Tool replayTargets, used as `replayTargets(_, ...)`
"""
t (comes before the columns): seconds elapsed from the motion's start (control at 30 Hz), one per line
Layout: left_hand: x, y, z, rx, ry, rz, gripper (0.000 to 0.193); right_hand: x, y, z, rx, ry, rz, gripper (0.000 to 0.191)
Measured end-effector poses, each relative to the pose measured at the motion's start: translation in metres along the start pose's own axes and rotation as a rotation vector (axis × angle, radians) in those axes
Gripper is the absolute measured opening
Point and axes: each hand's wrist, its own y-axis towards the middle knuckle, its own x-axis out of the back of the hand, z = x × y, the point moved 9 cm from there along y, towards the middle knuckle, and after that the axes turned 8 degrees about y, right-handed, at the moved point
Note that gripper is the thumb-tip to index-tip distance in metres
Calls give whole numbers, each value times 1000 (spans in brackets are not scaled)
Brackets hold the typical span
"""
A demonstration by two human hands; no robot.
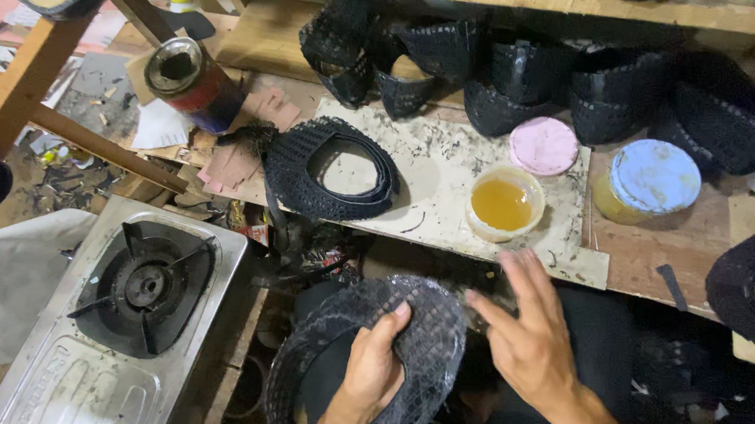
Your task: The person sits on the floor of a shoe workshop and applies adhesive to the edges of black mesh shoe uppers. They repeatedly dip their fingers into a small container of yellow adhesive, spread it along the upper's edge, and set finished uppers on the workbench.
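Note:
My left hand (371, 373) grips a black woven mesh shoe upper (425, 350) from inside, thumb over its edge, low in the middle of the view. My right hand (530, 327) hovers beside it with fingers spread, slightly blurred, holding nothing. Just above my right hand, an open plastic cup of amber glue (504, 204) stands on a stained white board (453, 164). Another black mesh upper (331, 171) lies flat on that board to the left.
A row of several black mesh uppers (532, 76) lines the back of the wooden bench. A pink lid (543, 146) and a blue-lidded jar (649, 180) sit near the glue. A tin can (192, 81) lies at left; a single-burner gas stove (132, 309) stands lower left.

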Motion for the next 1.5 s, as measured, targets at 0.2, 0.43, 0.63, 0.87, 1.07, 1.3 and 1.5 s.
replayTargets(0.2, -4, -2, -4, -9, 27, 44, 32, 3, 9, 7, 95, -11, 8, 48)
replayTargets(0.43, -5, -7, 8, 102, 126, 33, 31, 5, 15, 15, 180, 34, 61, 47)
replayTargets(0.63, 3, 0, -9, -12, 204, -135, 38, 12, -3, -29, -248, 179, 31, 43)
replayTargets(0.87, 11, 1, -35, -117, 672, -508, 66, -51, -132, -26, -745, 989, 181, 98)
replayTargets(1.07, -11, 2, -18, -718, 1030, -448, 74, -61, -177, 1, -840, 1397, -8, 133)
replayTargets(1.3, -82, -12, 44, -719, 1102, 137, 56, 43, -214, 14, -1042, 1408, -428, 123)
replayTargets(1.5, -167, -101, 72, -1100, 1553, 600, 70, 135, -358, 28, -1080, 1059, -818, 114)
